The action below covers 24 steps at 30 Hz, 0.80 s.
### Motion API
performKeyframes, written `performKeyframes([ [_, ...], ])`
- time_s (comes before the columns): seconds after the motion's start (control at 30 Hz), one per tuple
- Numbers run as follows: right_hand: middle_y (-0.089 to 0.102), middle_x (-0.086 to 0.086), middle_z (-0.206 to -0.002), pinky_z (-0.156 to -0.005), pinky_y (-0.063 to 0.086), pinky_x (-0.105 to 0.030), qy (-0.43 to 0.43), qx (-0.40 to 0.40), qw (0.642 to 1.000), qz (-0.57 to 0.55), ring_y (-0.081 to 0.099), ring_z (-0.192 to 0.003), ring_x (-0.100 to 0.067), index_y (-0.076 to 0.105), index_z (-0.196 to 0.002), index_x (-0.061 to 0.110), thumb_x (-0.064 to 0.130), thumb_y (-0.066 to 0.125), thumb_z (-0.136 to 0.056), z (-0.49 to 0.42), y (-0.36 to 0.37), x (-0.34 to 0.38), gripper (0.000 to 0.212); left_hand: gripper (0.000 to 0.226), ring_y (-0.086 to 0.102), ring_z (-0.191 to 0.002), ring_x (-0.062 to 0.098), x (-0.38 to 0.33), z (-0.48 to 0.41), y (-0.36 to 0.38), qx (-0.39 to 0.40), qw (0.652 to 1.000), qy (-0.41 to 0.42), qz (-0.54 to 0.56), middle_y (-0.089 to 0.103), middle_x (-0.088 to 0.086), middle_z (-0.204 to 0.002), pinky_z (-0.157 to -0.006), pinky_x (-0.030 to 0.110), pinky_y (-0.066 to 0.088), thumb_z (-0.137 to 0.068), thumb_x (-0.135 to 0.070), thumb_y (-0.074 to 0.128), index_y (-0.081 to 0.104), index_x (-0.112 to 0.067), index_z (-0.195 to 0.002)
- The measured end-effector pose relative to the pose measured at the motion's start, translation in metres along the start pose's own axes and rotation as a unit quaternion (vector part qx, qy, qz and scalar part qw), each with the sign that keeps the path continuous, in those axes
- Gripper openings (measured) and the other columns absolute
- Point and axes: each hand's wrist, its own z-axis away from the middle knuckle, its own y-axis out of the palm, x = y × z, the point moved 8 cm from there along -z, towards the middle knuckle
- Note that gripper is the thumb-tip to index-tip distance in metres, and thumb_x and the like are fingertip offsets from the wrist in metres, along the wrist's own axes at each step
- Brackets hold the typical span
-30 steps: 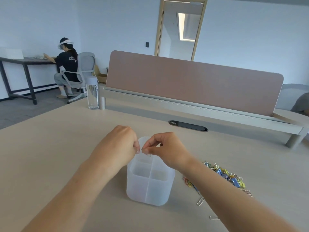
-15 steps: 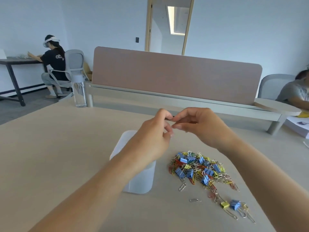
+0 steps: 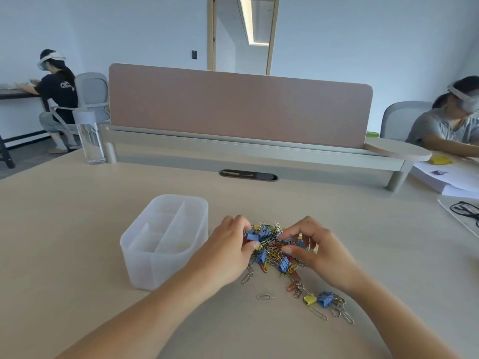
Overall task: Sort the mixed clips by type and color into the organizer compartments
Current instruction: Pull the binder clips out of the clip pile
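Observation:
A translucent white organizer (image 3: 145,265) with several compartments stands on the desk, left of centre; I see nothing in the compartments. Right of it lies a mixed pile of clips (image 3: 272,255): blue and yellow binder clips, silver and coloured paper clips. My left hand (image 3: 225,257) reaches into the pile's left side and pinches a blue binder clip (image 3: 252,237) between thumb and forefinger. My right hand (image 3: 318,252) sits on the pile's right side, thumb and forefinger curled round clips. Loose clips trail toward me, among them a silver paper clip (image 3: 265,297) and a yellow binder clip (image 3: 309,299).
A clear water bottle (image 3: 90,136) stands at the back left by the brown desk divider (image 3: 238,104). A stack of paper (image 3: 445,181) and black glasses (image 3: 464,209) lie at the right. One person (image 3: 58,92) sits far left, another (image 3: 451,125) at the right.
Both hands, pinched together above the organizer a second ago, have moved right and down into the clip pile. My view has shifted, so the organizer now sits left of the hands.

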Motion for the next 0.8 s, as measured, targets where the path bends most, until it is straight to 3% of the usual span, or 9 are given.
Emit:
performKeyframes([
  [0.1, 0.052, 0.014, -0.103, -0.075, 0.037, -0.006, -0.01, -0.007, 1.0, 0.023, 0.05, -0.087, 0.005, 0.066, -0.101, 0.036, 0.03, 0.079, -0.078, 0.002, -0.001, -0.002, 0.028, 0.029, 0.048, -0.09, 0.012, 0.005, 0.002, 0.01, 0.029, 0.999, -0.016, -0.022, 0.041, -0.009, -0.11, -0.074, 0.025, 0.037, -0.095, -0.047, 0.052, 0.044, -0.026, -0.113],
  [0.2, 0.046, 0.022, -0.109, -0.08, 0.037, -0.008, -0.007, 0.032, 0.996, 0.087, 0.045, -0.099, 0.011, 0.06, -0.112, 0.04, 0.05, 0.078, -0.07, 0.003, 0.006, -0.009, 0.047, 0.019, 0.045, -0.079, 0.004, 0.005, 0.002, 0.015, 0.034, 0.999, 0.001, -0.028, 0.041, -0.015, -0.095, -0.065, 0.021, 0.034, -0.094, -0.042, 0.058, 0.046, -0.028, -0.1],
  [0.33, 0.051, 0.023, -0.101, -0.072, 0.039, -0.012, -0.03, 0.059, 0.987, 0.146, 0.049, -0.091, 0.006, 0.063, -0.108, 0.041, 0.064, 0.069, -0.069, 0.0, 0.013, -0.013, 0.046, 0.013, 0.042, -0.064, 0.002, 0.002, 0.001, 0.013, 0.013, 1.0, 0.019, -0.001, 0.046, -0.013, -0.072, -0.054, 0.019, 0.028, -0.093, -0.032, 0.062, 0.053, -0.028, -0.083],
  [0.43, 0.054, 0.02, -0.093, -0.069, 0.041, -0.013, -0.04, 0.052, 0.988, 0.139, 0.054, -0.084, 0.0, 0.069, -0.09, 0.038, 0.055, 0.071, -0.075, -0.001, 0.014, -0.014, 0.023, 0.017, 0.041, -0.052, 0.003, 0.0, 0.0, 0.014, 0.015, 0.999, 0.021, 0.025, 0.048, -0.011, -0.06, -0.05, 0.019, 0.028, -0.092, -0.03, 0.063, 0.054, -0.027, -0.077],
  [0.53, 0.056, 0.016, -0.085, -0.065, 0.039, -0.012, -0.05, 0.056, 0.989, 0.125, 0.055, -0.077, -0.004, 0.071, -0.082, 0.03, 0.033, 0.074, -0.082, -0.001, 0.015, -0.012, 0.005, 0.017, 0.041, -0.048, 0.004, -0.001, -0.001, 0.015, 0.018, 0.998, 0.021, 0.049, 0.045, -0.011, -0.051, -0.047, 0.017, 0.028, -0.093, -0.029, 0.062, 0.056, -0.024, -0.077],
  [0.7, 0.067, 0.012, -0.079, -0.069, 0.048, -0.015, -0.011, 0.063, 0.995, 0.073, 0.061, -0.077, -0.002, 0.071, -0.081, 0.024, 0.024, 0.07, -0.088, 0.001, 0.013, -0.013, 0.006, 0.023, 0.041, -0.049, 0.004, 0.002, -0.003, 0.015, 0.001, 0.996, 0.003, 0.092, 0.047, -0.015, -0.05, -0.048, 0.017, 0.03, -0.095, -0.032, 0.059, 0.052, -0.028, -0.073],
  [0.8, 0.069, 0.006, -0.075, -0.065, 0.048, -0.017, 0.033, 0.044, 0.998, 0.002, 0.061, -0.067, -0.004, 0.068, -0.082, 0.024, 0.02, 0.062, -0.094, 0.001, 0.01, -0.019, 0.013, 0.024, 0.041, -0.051, 0.004, 0.0, -0.002, 0.01, -0.022, 0.993, 0.01, 0.12, 0.046, -0.016, -0.05, -0.051, 0.017, 0.032, -0.095, -0.029, 0.059, 0.053, -0.026, -0.071],
])
